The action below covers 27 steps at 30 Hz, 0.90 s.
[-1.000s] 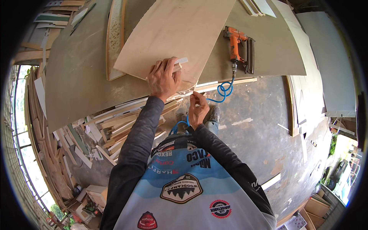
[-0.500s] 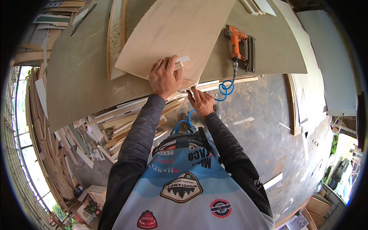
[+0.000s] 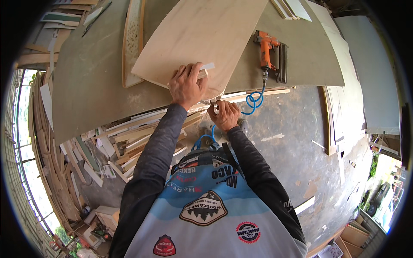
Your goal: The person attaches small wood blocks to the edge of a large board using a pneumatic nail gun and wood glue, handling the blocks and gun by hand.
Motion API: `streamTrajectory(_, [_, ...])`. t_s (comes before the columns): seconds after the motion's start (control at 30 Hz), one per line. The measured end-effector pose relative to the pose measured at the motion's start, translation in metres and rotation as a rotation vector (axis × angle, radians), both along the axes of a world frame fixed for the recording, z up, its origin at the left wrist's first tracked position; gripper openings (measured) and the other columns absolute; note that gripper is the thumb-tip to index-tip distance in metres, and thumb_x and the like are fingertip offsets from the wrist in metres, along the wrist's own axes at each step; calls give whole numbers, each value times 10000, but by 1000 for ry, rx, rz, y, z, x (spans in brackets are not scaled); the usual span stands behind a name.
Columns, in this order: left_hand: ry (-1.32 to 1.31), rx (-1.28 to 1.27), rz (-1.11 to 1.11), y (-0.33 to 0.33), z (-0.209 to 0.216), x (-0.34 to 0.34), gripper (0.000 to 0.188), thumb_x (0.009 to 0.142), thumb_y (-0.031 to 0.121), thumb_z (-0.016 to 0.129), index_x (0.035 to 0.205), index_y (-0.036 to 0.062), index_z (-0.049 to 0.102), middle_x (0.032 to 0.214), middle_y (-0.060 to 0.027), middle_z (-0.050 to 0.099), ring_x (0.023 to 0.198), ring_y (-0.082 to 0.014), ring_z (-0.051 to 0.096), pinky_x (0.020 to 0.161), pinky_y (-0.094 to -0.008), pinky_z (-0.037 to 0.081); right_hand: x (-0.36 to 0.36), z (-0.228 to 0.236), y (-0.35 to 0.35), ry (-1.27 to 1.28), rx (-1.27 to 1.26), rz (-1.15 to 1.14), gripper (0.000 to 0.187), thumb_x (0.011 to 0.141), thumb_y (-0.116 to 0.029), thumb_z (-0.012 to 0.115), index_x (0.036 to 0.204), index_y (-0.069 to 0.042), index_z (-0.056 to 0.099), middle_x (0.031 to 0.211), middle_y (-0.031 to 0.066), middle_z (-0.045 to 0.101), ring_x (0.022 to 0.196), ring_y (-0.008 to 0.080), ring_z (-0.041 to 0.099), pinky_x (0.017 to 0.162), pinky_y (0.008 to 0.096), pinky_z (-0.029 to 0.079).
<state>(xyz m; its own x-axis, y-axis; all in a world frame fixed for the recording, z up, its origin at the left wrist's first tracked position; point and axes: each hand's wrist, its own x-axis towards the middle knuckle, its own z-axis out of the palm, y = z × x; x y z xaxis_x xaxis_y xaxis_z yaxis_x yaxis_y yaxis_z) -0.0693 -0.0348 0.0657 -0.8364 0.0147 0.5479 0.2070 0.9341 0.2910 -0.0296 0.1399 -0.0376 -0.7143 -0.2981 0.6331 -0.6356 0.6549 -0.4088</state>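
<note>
Head view: left hand (image 3: 186,84) pressed flat, fingers spread, on pale plywood sheet (image 3: 200,36), pinning small white wood strip (image 3: 205,69) lying left-to-right. Right hand (image 3: 224,114) nearer, below grey table edge (image 3: 99,86), fingers curled; grasp impossible to tell.

One view only, worn on my head, left of the pair. It looks steeply down over my chest and forearms. Near: my left hand (image 3: 186,84) and right hand (image 3: 225,114) at the workbench (image 3: 94,86) edge. Far: benchtop toward the upper rim. Floor to the right, stacked offcuts left. Fisheye bends straight edges; corners black.
</note>
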Motion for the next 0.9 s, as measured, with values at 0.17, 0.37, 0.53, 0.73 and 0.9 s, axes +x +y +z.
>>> streamTrajectory(0.17, [12,13,4,2,0,1,321,792,203,702,1100,133,641,973,-66,693,905,-298,643,798,-419,504,7,1,-1,-9,-34,-81,248,815,-181,746,995,-63,623,801,71,663,639,235,640,587,342,472])
streamTrajectory(0.37, [38,8,4,2,-2,0,315,793,208,705,1093,133,643,972,-65,696,912,-297,646,804,-411,509,9,-15,-2,-113,-38,16,254,891,-141,696,1098,-23,610,883,115,698,696,288,658,623,388,513])
streamTrajectory(0.53, [28,19,12,5,2,0,310,786,203,710,1083,141,646,975,-62,697,918,-298,647,808,-413,509,8,-19,-4,-179,-66,89,282,884,-66,649,1141,9,559,864,140,642,681,340,621,611,425,505])
streamTrajectory(0.73, [37,23,23,10,-1,5,350,743,190,741,1077,145,646,975,-49,695,911,-295,645,802,-415,509,5,-14,1,-194,-17,154,243,888,-44,621,1099,30,525,859,161,609,678,337,616,590,435,498])
streamTrajectory(0.9, [51,33,-54,16,-5,4,367,731,171,748,1083,151,648,982,-42,695,909,-287,647,802,-409,512,15,-12,-11,-223,31,21,230,911,-67,597,1106,21,513,860,173,614,691,345,630,617,435,504])
